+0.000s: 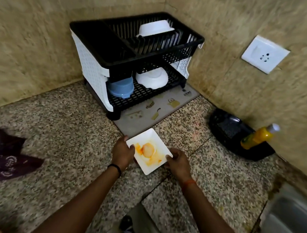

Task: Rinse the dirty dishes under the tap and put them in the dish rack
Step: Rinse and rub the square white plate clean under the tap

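Holding a square white plate (pixel 149 151) by two opposite edges, low over the granite counter (pixel 65 127), just near of the drying mat (pixel 149 112) and the dish rack (pixel 133 59) in the far corner. Still smeared orange, with a pale lump of food at the middle, so not yet rinsed. Could tip and shed that lump onto the counter if carried tilted toward the sink (pixel 291 219) at the near right; could also slip, being greasy and pinched only at the rims. Left hand (pixel 122 151) reaching forward, thumb over the left rim, fingers curled beneath, clamped on it. Right hand (pixel 177 161) mirrored on the right rim, thumb on top, fingers closed under the edge. Both forearms extended, wrists level.
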`<state>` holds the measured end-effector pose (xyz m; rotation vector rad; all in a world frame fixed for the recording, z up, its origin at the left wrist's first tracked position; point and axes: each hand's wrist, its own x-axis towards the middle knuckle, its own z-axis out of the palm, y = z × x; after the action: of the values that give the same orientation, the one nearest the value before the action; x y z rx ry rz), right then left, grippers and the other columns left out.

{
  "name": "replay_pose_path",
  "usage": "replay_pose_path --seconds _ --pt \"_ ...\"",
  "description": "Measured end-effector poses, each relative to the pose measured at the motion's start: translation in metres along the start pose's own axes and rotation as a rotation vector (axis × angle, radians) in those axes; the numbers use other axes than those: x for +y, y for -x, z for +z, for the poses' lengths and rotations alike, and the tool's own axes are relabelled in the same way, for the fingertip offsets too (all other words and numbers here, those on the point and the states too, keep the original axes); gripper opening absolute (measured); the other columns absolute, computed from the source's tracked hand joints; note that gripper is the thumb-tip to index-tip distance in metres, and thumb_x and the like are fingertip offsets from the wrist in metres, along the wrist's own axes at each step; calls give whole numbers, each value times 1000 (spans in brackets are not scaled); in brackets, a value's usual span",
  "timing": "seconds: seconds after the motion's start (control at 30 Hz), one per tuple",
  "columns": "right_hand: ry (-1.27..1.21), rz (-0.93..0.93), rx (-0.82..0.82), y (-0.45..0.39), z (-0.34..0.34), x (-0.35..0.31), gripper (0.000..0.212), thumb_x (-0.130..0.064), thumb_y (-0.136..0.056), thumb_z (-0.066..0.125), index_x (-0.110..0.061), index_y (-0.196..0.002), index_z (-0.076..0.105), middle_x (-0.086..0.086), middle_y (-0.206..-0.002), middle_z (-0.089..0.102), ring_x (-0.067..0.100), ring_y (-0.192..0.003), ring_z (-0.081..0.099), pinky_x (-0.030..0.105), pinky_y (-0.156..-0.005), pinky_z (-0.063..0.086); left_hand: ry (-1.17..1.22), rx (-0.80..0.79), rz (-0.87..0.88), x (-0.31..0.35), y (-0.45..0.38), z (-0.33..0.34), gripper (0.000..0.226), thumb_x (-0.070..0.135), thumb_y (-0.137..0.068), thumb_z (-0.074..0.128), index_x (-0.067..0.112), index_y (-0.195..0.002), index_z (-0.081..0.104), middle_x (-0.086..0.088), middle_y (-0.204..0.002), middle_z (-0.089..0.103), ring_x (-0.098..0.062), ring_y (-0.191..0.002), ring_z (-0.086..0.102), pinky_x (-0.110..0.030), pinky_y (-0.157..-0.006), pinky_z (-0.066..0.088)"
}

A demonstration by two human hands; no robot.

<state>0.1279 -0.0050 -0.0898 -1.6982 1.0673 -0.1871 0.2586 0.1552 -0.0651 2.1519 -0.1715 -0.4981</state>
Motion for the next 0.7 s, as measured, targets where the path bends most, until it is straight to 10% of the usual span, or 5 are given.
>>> replay_pose_path --seconds 0.3,0.53,0.7 --pt "-302 21 79 38 -35 -15 21 11 -86 60 -10 -89 64 16 -96 65 33 -87 66 46 -70 60 341 -85 -180 17 8 6 22 1 -87 62 -2 -108 67 -17 -97 69 -29 -78 65 -45 -71 59" --pt "-335 -24 224 65 -136 -2 17 5 -89 60 -2 -102 68 12 -92 69 22 -75 66 21 -51 54 471 -729 -239 82 48 36 17 12 -92 60 5 -107 60 -19 -109 68 -28 -89 69 -40 -61 60" --pt "-254 -94 379 101 -216 31 25 -3 -91 61 -20 -108 69 8 -109 71 28 -100 68 44 -80 59 490 -1020 -241 131 96 94 29 9 -95 53 2 -123 54 -19 -116 65 -30 -93 67 -50 -75 58"
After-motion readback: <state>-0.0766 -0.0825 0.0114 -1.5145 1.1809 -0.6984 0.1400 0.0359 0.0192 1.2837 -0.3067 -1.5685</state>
